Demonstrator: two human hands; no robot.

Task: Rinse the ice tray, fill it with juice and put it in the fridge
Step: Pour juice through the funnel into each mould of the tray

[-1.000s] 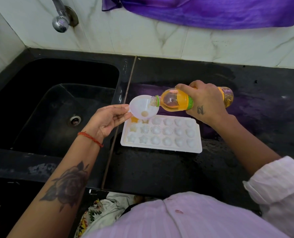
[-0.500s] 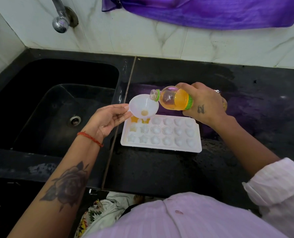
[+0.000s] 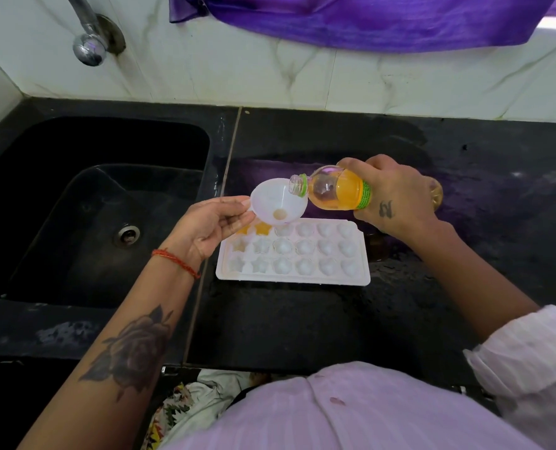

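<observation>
- Left hand (image 3: 210, 227): pinches the rim tab of a small white funnel (image 3: 278, 203) between thumb and fingers, holding its spout over the far row of the ice tray (image 3: 292, 251).
- Right hand (image 3: 396, 196): wraps around the juice bottle (image 3: 338, 193), which is tipped nearly level, uncapped mouth over the funnel bowl.
- Ice tray location: flat on the black counter (image 3: 302, 319), just right of the sink (image 3: 91, 206).
- Ice tray appearance: white moulded plastic, three rows of small star-shaped and rounded cells; two far-left cells show orange juice — the rest look unfilled.
- Handling, judged: light and thin-walled, likely to flex; once filled it will slosh easily.
- Recommended hold: both short ends by the flat border, kept level — not by one corner.
- Counter surface looks wet near the tray, so the underside may be slippery.
</observation>
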